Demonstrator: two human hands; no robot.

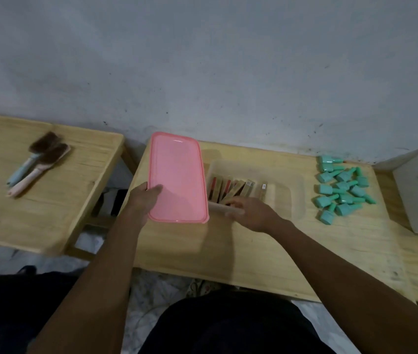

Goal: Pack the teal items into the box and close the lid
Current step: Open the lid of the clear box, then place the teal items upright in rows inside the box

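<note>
Left hand (144,198) grips pink lid (178,175) at near left edge, thumb on top; lid's long axis runs near-to-far, just left of clear box (295,183). Right hand (251,213) curls over box's near rim. Teal items (340,190) heaped on table right of box, pointing mixed ways

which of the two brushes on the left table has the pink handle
The right-hand brush, nearer the person: its handle is pink, while the left-hand brush beside it has a pale blue handle.
</note>
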